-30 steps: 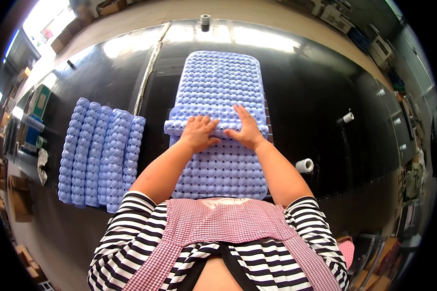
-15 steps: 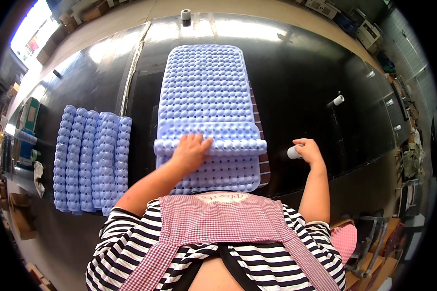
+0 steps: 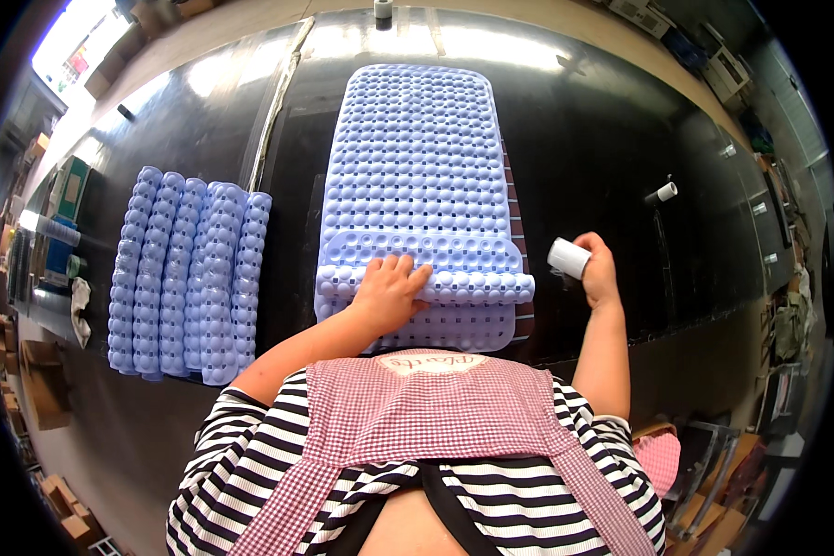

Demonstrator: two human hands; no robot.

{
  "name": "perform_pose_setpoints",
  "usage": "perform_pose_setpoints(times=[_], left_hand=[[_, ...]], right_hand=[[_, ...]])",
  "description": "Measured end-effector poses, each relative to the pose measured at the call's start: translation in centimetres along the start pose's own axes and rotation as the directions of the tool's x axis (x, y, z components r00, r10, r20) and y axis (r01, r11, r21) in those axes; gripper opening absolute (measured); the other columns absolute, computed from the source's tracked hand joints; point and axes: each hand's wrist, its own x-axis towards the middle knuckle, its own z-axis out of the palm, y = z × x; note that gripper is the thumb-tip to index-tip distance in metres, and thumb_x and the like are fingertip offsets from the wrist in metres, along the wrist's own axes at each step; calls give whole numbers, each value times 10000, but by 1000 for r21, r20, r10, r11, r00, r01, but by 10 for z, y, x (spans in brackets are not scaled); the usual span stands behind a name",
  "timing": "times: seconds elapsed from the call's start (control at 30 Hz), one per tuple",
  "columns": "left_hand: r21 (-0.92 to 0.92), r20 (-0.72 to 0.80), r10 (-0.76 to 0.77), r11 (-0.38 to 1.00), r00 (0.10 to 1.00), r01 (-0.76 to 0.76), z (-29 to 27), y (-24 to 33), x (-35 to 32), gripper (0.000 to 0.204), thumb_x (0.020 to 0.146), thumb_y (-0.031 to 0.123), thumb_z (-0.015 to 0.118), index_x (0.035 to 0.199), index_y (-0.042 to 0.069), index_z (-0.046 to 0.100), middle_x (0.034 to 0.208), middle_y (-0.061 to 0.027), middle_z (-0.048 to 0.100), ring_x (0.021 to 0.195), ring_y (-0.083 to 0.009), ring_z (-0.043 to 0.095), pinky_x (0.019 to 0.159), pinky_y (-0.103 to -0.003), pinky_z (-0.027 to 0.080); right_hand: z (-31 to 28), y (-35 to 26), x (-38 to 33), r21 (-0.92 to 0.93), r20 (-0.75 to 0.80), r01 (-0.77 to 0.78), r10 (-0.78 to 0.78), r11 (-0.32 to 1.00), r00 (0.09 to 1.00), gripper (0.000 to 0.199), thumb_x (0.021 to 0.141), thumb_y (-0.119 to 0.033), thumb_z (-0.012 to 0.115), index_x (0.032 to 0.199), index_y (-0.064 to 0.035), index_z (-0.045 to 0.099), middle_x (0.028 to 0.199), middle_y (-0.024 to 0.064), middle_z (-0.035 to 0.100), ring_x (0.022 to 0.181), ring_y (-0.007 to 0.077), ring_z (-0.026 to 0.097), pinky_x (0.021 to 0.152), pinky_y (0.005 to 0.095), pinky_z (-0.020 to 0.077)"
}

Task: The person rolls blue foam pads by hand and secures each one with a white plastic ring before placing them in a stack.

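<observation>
A long light-blue bubbled bath mat (image 3: 417, 157) lies lengthwise on the black table, its near part doubled into a thick roll (image 3: 473, 285). My left hand (image 3: 391, 295) lies across that roll with the fingers curled over it, holding it down. To the right of the mat, my right hand (image 3: 600, 269) is closed around one end of a white roll, perhaps of tape or film (image 3: 569, 258), which is tilted above the table. Part of the mat's near end (image 3: 468, 329) shows flat beneath the rolled portion.
Several rolled blue mats (image 3: 190, 278) stand side by side at the left, some with a glossy sheen. A small white roll (image 3: 666, 191) lies farther right, another (image 3: 383, 9) at the far edge. A striped dark-red strip (image 3: 521, 232) runs along the mat's right side.
My right hand has raised and turned the white roll, so more of its side shows. My left hand keeps its place on the mat's roll. The whole view has shifted slightly.
</observation>
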Motion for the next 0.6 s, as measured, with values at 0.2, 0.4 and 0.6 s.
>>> perform_pose_setpoints(times=[0.2, 0.4, 0.6], left_hand=[[-72, 36, -9, 997, 999, 12, -13, 0, 5, 710, 748, 349, 862, 1363, 141, 576, 1214, -112, 591, 1157, -313, 563, 1046, -453, 394], [-441, 42, -110, 890, 993, 117, -43, 0, 1, 937, 721, 369, 893, 1521, 149, 460, 1344, -129, 586, 1254, -346, 542, 1092, -484, 391], [-322, -305, 186, 903, 934, -285, -76, 14, 12, 323, 788, 173, 827, 1079, 134, 694, 1223, -58, 637, 1144, -300, 600, 1004, -458, 459]], right_hand=[[160, -26, -50, 500, 477, -168, -109, 850, 872, 85, 968, -102, 648, 886, -77, 659, 835, 24, 679, 710, 114, 656, 604, 264, 540], [191, -10, -39, 336, 516, -56, -134, 940, 846, 93, 901, -91, 740, 858, -65, 661, 831, 8, 675, 735, 72, 610, 637, 255, 504], [195, -21, -42, 204, 512, -10, -98, 979, 853, 124, 881, -118, 758, 840, -65, 653, 807, 5, 672, 738, 79, 614, 651, 271, 511]])
